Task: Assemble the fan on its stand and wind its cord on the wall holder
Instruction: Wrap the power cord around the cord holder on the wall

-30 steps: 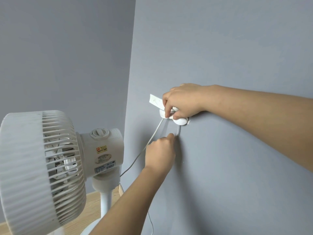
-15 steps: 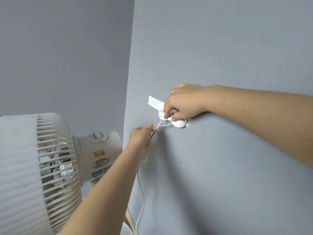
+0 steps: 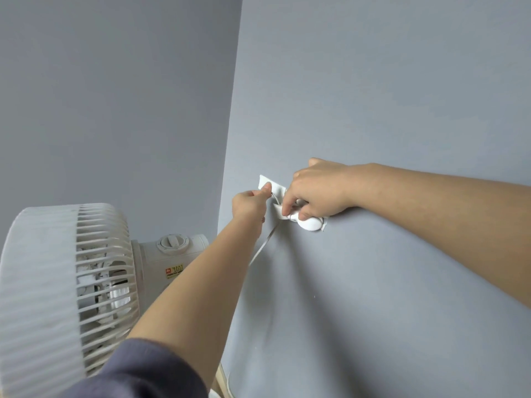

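Cord (image 3: pixel 264 243): thin and white. One strand drops from the underside of the wall holder (image 3: pixel 309 224) down-left and goes behind the left forearm. A short piece rises from the holder's left end into the left hand (image 3: pixel 249 206).

Left-hand fingers (image 3: pixel 267 187) are curled tight, thumb and forefinger pinching the cord just above and left of the holder, in front of a white paper tab (image 3: pixel 263 180) stuck on the grey wall (image 3: pixel 373 81).

Right hand (image 3: pixel 317 191) lies over the holder with fingers (image 3: pixel 286 208) curled round it. The forefinger tip and thumb meet at the holder's left end, and only the rounded right end and part of the left end show. Cannot tell whether the right fingers also trap the cord.

Fan (image 3: pixel 71 282) sits lower left, grille facing left, well apart from the holder. Its motor housing (image 3: pixel 161 268) with top knob (image 3: pixel 172 242) is partly hidden by the left forearm. Dark sleeve (image 3: pixel 138 372) at bottom edge.

Versus 0.5 s ago: the left hand has gone up from below-left of the holder to above its left end, taking the cord with it. One second ago it was straight below the holder. The right hand has stayed on the holder with the same grip.
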